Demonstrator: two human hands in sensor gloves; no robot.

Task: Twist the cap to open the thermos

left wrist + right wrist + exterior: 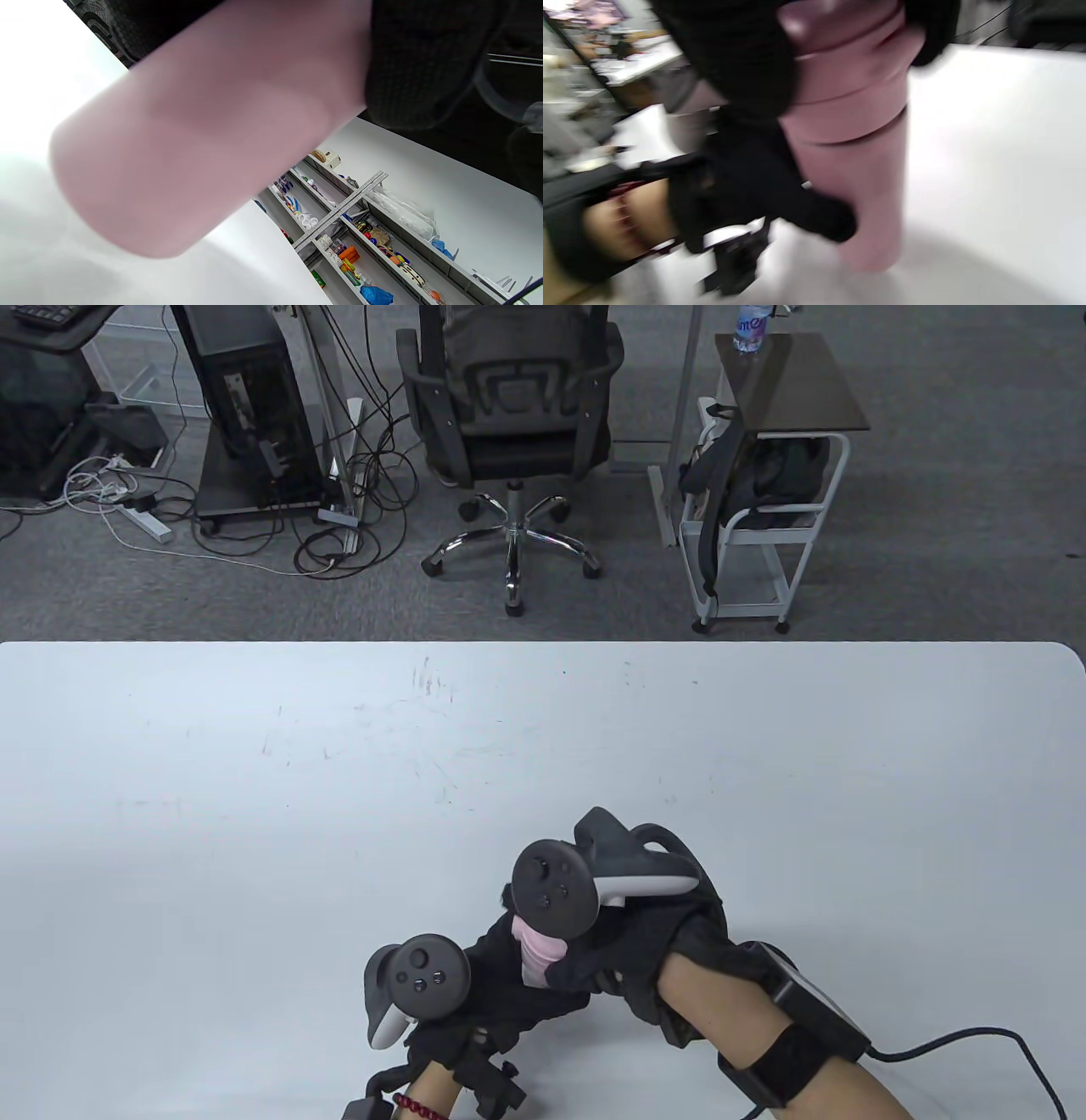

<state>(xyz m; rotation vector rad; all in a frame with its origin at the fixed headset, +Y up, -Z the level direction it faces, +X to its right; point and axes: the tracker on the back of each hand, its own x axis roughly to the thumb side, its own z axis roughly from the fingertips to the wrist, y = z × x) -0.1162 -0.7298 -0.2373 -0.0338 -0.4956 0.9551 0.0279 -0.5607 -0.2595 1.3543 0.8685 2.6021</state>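
A pink thermos (539, 954) sits between both hands near the table's front edge, mostly hidden by them in the table view. My left hand (488, 980) grips its body; in the left wrist view the body (191, 140) fills the frame under my gloved fingers (424, 63). My right hand (598, 963) grips the cap from above. In the blurred right wrist view the cap (852, 55) sits between my right fingers (742, 55), with a dark seam below it, and my left hand (746, 186) is around the body (869, 190). I cannot tell whether the base touches the table.
The white table (339, 780) stretches wide to the left, right and far side of the hands. A cable (976, 1039) runs from my right wrist toward the front right. An office chair (509, 432) and a cart (764, 517) stand beyond the far edge.
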